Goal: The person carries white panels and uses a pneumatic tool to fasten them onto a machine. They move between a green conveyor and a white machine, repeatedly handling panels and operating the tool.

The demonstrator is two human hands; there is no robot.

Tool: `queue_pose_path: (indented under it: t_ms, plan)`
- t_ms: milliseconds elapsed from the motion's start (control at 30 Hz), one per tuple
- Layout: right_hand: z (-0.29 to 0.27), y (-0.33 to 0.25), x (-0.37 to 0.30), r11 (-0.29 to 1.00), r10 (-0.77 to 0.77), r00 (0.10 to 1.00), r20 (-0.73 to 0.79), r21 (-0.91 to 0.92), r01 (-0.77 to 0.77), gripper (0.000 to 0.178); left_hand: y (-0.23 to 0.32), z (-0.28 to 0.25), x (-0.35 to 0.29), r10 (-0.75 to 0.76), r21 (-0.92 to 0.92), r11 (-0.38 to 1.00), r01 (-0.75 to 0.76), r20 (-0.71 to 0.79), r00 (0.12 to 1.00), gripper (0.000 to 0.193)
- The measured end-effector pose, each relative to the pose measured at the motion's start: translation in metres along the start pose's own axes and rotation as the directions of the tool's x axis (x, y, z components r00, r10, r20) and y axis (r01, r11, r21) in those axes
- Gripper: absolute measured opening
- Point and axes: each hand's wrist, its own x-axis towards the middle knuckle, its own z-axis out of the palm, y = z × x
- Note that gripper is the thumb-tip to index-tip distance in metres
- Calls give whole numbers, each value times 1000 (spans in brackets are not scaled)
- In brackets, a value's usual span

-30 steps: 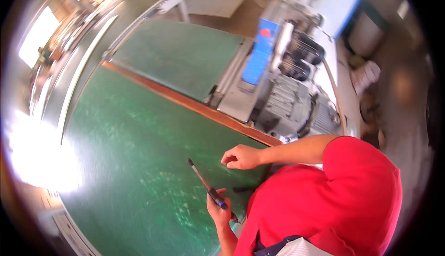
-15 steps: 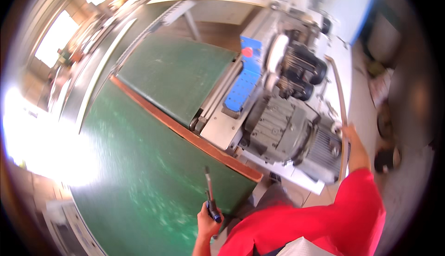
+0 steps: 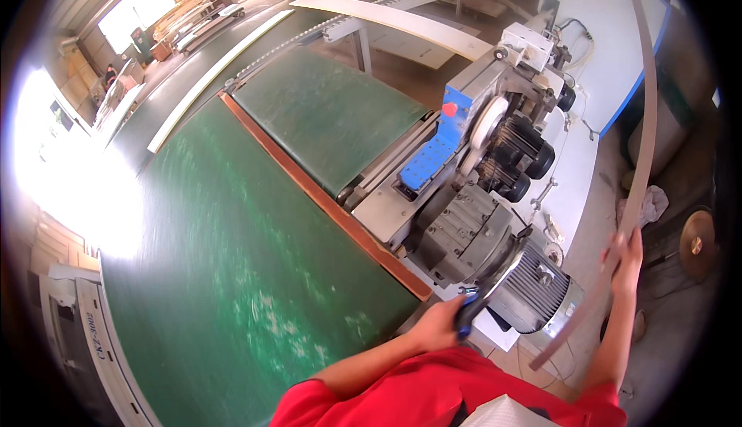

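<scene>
My left hand (image 3: 434,325) is closed around a tool with a dark blue handle (image 3: 467,315); its thin metal blade points up and right toward the grey ribbed motor (image 3: 533,288). My right hand (image 3: 627,255) grips a long, thin brown strip (image 3: 646,129). The strip rises past the white and blue machine housing (image 3: 610,56), and its lower end slants down to the floor by my red sleeve. The wide green table top (image 3: 232,272) lies to the left of both hands.
A second green belt (image 3: 325,110) lies beyond an orange-brown rail (image 3: 325,203). Grey motors and a blue panel (image 3: 429,160) crowd the machine's side. A rag (image 3: 653,203) and a round disc (image 3: 698,243) lie on the floor at right. Long pale boards stretch across the background.
My right hand left the green table, swung far right and took hold of the brown strip. My left hand carried the tool from above the table toward the motor. The view shifted right.
</scene>
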Motion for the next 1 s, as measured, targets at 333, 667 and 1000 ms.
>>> queue_pose_path:
  t_ms: [333,667,1000]
  plan:
    - [350,-112,189,879,-115,863,492,455,-142,20,122,-97,89,85,-162,970,-181,-470,879,53]
    - [607,29,404,942,166,576,800,45,-333,27,72,-244,267,-50,-536,810,-240,-470,881,34]
    - [712,77,452,769,161,251,955,37,-638,17,54,-309,364,-37,-540,728,-423,-647,761,44]
